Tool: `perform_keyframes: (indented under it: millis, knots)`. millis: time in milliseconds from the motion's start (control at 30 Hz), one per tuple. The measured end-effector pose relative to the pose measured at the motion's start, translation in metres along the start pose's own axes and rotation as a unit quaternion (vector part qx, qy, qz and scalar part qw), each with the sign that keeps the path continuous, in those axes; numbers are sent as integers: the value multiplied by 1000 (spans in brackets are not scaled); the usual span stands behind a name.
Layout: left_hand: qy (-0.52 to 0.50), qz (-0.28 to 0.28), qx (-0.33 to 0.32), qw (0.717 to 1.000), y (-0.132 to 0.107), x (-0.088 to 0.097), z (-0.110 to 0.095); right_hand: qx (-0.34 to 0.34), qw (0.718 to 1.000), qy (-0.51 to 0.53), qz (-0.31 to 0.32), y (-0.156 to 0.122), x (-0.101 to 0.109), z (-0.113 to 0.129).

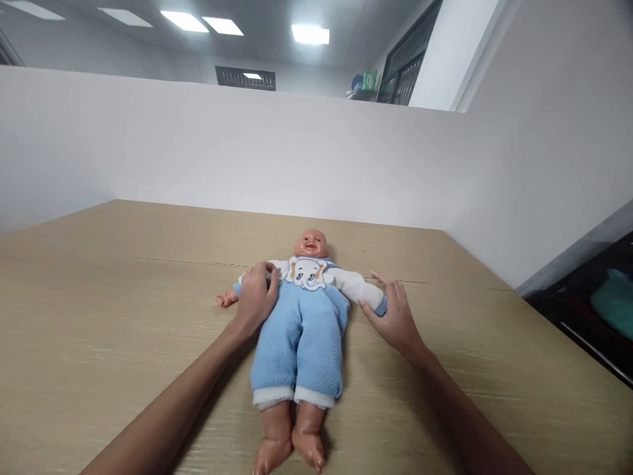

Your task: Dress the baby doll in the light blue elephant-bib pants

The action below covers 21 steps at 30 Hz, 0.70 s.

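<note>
A baby doll (299, 330) lies on its back on the wooden table, head away from me and bare feet toward me. It wears fuzzy blue trousers (299, 336) with white cuffs and a white long-sleeved top with an elephant face patch (306, 272) on the chest. My left hand (257, 290) is curled over the sleeve on the left, close to the torso; the doll's hand (226, 299) sticks out beyond it. At the blue cuff (381, 306) of the other sleeve, my right hand (393, 313) has thumb and fingers around the arm's end, hiding the doll's hand there.
The wooden table (123, 277) reaches back to a low white partition (247, 152). A white wall (558, 132) rises on the right. Beyond the table's right edge is a dark object with a teal cloth (613, 300) on it.
</note>
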<state>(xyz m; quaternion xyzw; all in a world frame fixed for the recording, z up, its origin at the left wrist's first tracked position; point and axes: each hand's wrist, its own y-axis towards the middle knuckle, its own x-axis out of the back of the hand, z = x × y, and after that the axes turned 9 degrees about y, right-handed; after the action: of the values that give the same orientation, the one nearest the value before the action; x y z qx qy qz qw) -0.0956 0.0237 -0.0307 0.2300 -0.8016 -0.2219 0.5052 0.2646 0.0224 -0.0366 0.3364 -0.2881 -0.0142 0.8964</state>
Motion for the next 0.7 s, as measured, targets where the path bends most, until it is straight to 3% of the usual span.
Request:
perform_keyframes:
  millis: [67,200,300,467,700]
  knots:
    - [28,34,-7,999,-13,4,15,-32,993,110,21,-2,-17,16]
    - [43,118,-57,990,-27,11,28,-115,948,289,67,-3,-48,24]
    - [-7,146,-63,987,-27,13,27,-143,943,287,86,-1,-59,19]
    - [-63,146,-77,984,-24,14,30,-160,944,272,97,5,-64,17]
    - [-129,178,-58,974,-21,10,44,-202,894,393,76,6,-71,18]
